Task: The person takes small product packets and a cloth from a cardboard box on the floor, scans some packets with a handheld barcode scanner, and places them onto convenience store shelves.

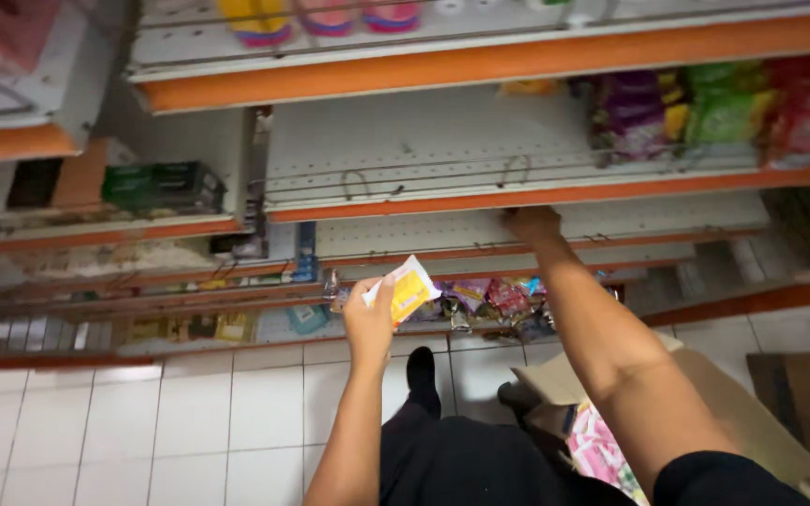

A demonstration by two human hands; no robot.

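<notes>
The left hand (369, 314) is raised in front of a low shelf and closed around a small yellow and white packet (407, 290), thumb on its near face, the packet tilted with its upper corner pointing right and away. The right hand (531, 223) reaches farther and higher, to the orange front edge of the white middle shelf (442, 141); its fingers curl over or under that edge, and I cannot tell whether they grip anything, as the fingertips are hidden. Just beyond the packet, on the low shelf, lies a heap of small mixed-colour sachets (499, 305), pink, purple and blue among them, close to the packet but seemingly not touching it. On the right end of the middle shelf stand purple, green and red snack bags (705, 108). To the left, on a neighbouring shelf, sit dark green boxes (163, 186). Near the person's right side, on the white tiled floor (189, 412), an open cardboard box (752, 412) holds pink and white packets (597, 445), partly covered by the right forearm. The person's dark trousers and one dark shoe show at the near centre.
</notes>
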